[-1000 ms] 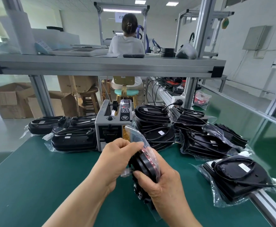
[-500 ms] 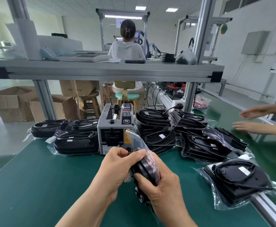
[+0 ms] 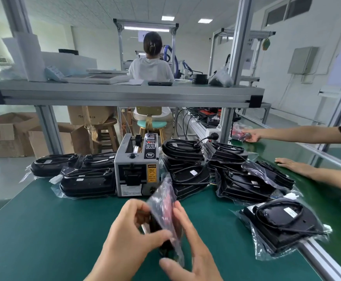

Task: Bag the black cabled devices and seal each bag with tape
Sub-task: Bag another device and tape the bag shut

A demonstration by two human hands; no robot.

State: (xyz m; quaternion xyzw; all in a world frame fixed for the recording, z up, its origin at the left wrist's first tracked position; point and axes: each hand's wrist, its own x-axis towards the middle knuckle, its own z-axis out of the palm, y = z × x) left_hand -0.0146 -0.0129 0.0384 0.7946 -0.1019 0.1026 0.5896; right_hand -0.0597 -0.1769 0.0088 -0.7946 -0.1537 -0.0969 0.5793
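- Hands meet low in the middle of the view, both smeared by motion and cut off at the forearm by the bottom edge.
- Left hand (image 3: 129,236) has its fingers curled and its thumb pressed onto the clear bag (image 3: 162,197), pinching the plastic against what is inside.
- Right hand (image 3: 189,252) lies on the bag's other side, fingers reaching up along it and thumb on the near lower edge, so it grips the package too. Blur hides the exact finger placement.
- Black device (image 3: 165,247) stands on edge between the two hands, inside the bag. Only dark slivers show past the fingers, and its cable cannot be made out.
- The bag's top sticks up loose above the fingertips, and its red print is unreadable.
- Whether the package touches the table (image 3: 44,230) is hidden behind the hands.
- Tape dispenser (image 3: 137,169) sits just beyond the hands, its slot too dark to read.
- Bagged units (image 3: 86,181) lie beyond and left of the left hand, a heap (image 3: 187,175) lies beyond the right hand, and a single bagged unit (image 3: 281,222) lies to its right at the table edge.
- Another person's arms enter far right of the right hand, cut off by the frame. The farther hand (image 3: 250,136) touches a small reddish packet, and the nearer hand (image 3: 289,163) lies flat on the table.
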